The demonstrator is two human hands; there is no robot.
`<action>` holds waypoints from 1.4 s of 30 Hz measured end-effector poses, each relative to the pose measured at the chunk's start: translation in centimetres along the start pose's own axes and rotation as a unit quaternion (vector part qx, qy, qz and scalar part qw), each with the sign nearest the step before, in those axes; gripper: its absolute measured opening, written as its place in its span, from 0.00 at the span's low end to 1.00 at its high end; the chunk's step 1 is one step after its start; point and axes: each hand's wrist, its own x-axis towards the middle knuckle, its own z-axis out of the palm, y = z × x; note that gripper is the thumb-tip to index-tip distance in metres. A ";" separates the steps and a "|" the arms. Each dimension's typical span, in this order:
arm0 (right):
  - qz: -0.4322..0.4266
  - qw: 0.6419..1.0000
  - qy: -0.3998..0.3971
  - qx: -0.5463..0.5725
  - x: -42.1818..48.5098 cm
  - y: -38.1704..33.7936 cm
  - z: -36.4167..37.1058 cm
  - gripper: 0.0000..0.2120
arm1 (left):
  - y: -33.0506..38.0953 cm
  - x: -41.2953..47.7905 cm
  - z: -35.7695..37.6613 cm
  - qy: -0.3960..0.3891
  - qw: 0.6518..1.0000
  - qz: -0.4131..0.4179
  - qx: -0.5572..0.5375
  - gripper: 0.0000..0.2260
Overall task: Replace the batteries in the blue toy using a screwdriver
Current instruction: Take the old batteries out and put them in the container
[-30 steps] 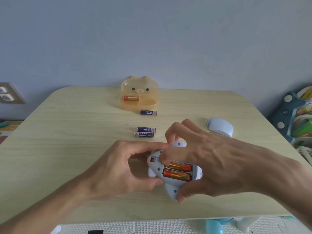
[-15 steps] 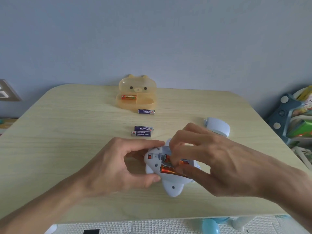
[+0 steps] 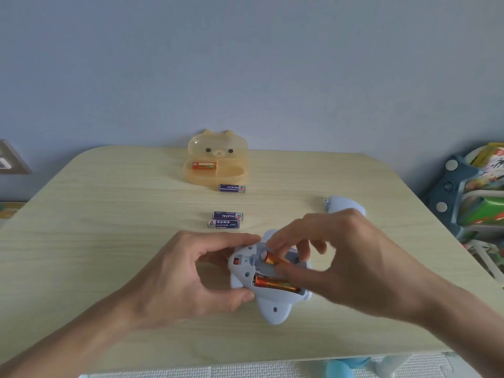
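Bear-shaped case (image 3: 218,170) open, one orange battery (image 3: 204,165) inside. Blue toy (image 3: 268,293) near counter (image 3: 109,227) front, underside up (long axis toward viewer). Left hand (image 3: 191,279) grips toy; right hand (image 3: 335,263) pinches tilted battery (image 3: 270,258).

Counted: three purple batteries (image 3: 231,188) on the table (image 3: 109,214), three orange batteries (image 3: 204,165), one blue toy (image 3: 272,304), one bear-shaped case (image 3: 218,148), two hands (image 3: 188,279).

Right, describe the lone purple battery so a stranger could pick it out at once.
Find the bear box at the table's far edge. Just in front of its right side lies one purple battery. It lies alone, while the other two purple batteries lie side by side nearer the hands.
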 end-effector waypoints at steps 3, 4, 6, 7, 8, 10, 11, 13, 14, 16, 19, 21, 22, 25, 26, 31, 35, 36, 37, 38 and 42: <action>0.025 0.994 0.051 0.090 2.5 0.4 -1.7 0.06 | -0.3 0.0 0.1 0.000 1.000 -0.006 -0.005 0.29; 0.033 0.992 0.064 0.102 3.9 0.7 -2.0 0.07 | -0.3 0.0 0.1 0.002 1.000 -0.008 -0.004 0.29; 0.033 0.993 0.070 0.084 7.3 1.3 -2.0 0.07 | -0.2 0.0 0.2 0.001 1.000 -0.008 0.001 0.29; 0.027 0.995 0.068 0.074 9.2 1.4 -1.5 0.07 | -0.1 0.0 0.2 0.003 1.000 -0.008 0.002 0.29; 0.022 0.995 0.067 0.067 11.2 1.5 -0.8 0.07 | 0.0 0.0 0.1 0.006 1.000 -0.008 -0.001 0.28; 0.018 0.996 0.065 0.051 14.9 1.3 1.1 0.08 | 0.1 0.0 0.0 0.007 1.000 -0.010 -0.011 0.27; 0.019 0.997 0.060 0.044 16.6 1.3 2.1 0.08 | 0.0 0.0 0.0 0.008 1.000 -0.012 -0.018 0.27; 0.029 0.998 0.044 0.039 19.5 1.7 4.3 0.08 | -0.2 0.0 -0.1 0.002 0.999 -0.018 -0.038 0.25; 0.039 0.998 0.039 0.034 20.8 1.9 5.3 0.08 | -0.3 0.0 -0.1 -0.001 0.999 -0.021 -0.047 0.25; 0.054 0.998 0.042 0.009 22.6 2.2 6.8 0.09 | -0.5 -0.1 -0.1 -0.001 0.998 -0.023 -0.056 0.25; 0.065 0.997 0.027 -0.035 24.1 3.1 7.9 0.09 | -0.5 -0.1 -0.2 -0.007 0.998 -0.027 -0.062 0.25; 0.072 0.996 0.023 -0.055 24.5 3.9 8.3 0.09 | -0.5 0.0 -0.3 -0.009 0.998 -0.028 -0.064 0.25; 0.074 0.995 0.025 -0.065 24.6 4.2 8.5 0.08 | -0.5 0.0 -0.3 -0.008 0.998 -0.029 -0.064 0.26; 0.077 0.993 0.032 -0.084 24.7 4.8 9.0 0.10 | -0.3 0.0 -0.3 -0.007 0.998 -0.030 -0.061 0.26; 0.077 0.993 0.031 -0.080 24.8 4.9 9.1 0.10 | -0.3 -0.1 -0.3 -0.008 0.998 -0.031 -0.060 0.26; 0.064 0.995 0.026 -0.078 22.9 4.0 6.9 0.10 | -0.1 -0.1 -0.3 -0.007 0.997 -0.039 -0.063 0.26; 0.038 0.998 0.036 -0.045 16.3 3.2 2.8 0.08 | 0.1 0.0 -0.3 -0.010 0.997 -0.037 -0.060 0.26; 0.033 0.998 0.036 -0.033 14.0 2.9 1.9 0.08 | 0.0 0.0 -0.3 -0.008 0.997 -0.042 -0.059 0.27; 0.037 0.999 0.035 -0.018 11.7 2.7 1.1 0.08 | -0.2 -0.1 -0.4 -0.008 0.997 -0.046 -0.056 0.28; 0.048 0.998 0.028 0.001 9.3 2.7 0.3 0.08 | -0.3 0.0 -0.4 -0.009 0.997 -0.049 -0.057 0.28; 0.110 0.991 -0.035 0.062 0.9 3.2 -1.0 0.27 | -0.5 0.1 -0.3 -0.007 0.996 -0.052 -0.074 0.29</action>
